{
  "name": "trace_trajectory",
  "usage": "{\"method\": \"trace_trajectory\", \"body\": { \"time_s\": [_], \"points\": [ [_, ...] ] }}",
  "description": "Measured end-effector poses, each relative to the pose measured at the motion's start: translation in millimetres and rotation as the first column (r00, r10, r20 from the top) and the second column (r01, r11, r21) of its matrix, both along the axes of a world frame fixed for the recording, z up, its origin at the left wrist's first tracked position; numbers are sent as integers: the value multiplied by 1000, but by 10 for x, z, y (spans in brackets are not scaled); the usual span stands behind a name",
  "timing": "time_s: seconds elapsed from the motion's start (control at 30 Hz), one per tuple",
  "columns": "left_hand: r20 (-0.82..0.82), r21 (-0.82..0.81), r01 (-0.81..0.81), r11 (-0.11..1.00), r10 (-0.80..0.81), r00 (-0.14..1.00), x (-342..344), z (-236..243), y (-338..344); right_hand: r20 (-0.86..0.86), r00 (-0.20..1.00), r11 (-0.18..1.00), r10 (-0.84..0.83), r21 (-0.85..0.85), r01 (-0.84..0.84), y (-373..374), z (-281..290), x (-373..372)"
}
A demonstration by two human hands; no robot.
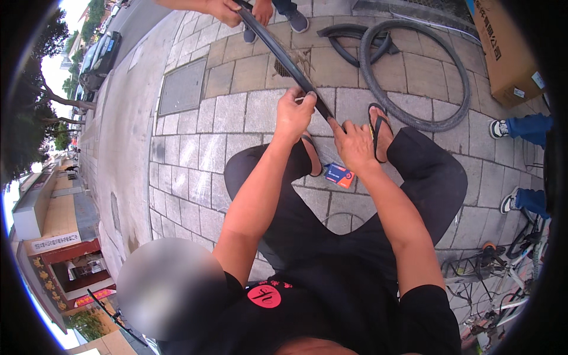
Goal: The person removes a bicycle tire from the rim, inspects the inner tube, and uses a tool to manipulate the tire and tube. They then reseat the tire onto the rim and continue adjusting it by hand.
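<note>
- Left hand [294, 115] here, fingers closed round a black rubber strip [275, 47], thumb pressing on its upper face.
- Right hand [357, 145] at the strip's lower end, fingers curled, thumb touching it; whether it truly grips, I cannot tell.
- And the strip itself: slanting up and away over the paving [236, 112], between the person's hands and a co-worker's hand [225, 10] at the top edge.
- Right below the strip, a drain hole [281, 68], partly covered from this angle.
- Down between the feet, near the right hand, a blue and orange packet [339, 176] on the stones; a sandal [380, 121] just beside that hand.
- Beyond, to the right, a round tire [464, 77] lies flat, overlapping a bent dark tire piece [349, 28].
- Further right, a big cardboard box [503, 53], and a bystander's shoe [500, 129] below it.
- Lower right corner, a crowd of bicycle parts [520, 284].
- Off left, a metal cover [183, 87] set in the ground, and a dark car [97, 62] by the road.
</note>
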State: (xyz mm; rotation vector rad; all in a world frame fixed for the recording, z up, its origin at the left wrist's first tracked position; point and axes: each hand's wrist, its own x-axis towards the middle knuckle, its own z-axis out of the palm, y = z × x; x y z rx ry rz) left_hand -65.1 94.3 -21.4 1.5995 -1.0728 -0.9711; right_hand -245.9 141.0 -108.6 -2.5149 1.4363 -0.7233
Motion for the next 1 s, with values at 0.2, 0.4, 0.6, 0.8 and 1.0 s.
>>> {"method": "trace_trajectory", "body": {
  "time_s": [0.2,0.4,0.6,0.8,1.0],
  "points": [
    [13,48,3,999,-4,1000,83,226,-159,11,1000,1000,-8,-14,8,-35,285,-20],
    [-321,-80,31,996,-56,945,34,1078,18,-14,1000,994,25,-106,-26,188,1543,-298],
    [-478,-67,-36,997,-1,878,-48,1434,267,-153,985,993,76,-78,-88,367,2075,-443],
    [-584,-163,-40,986,-64,810,26,1358,398,-229,971,956,63,-264,-125,488,2134,-456],
    [-587,-242,-55,969,-101,803,-125,1581,340,-108,993,940,38,-332,-73,510,2286,-529]
  ]
}}
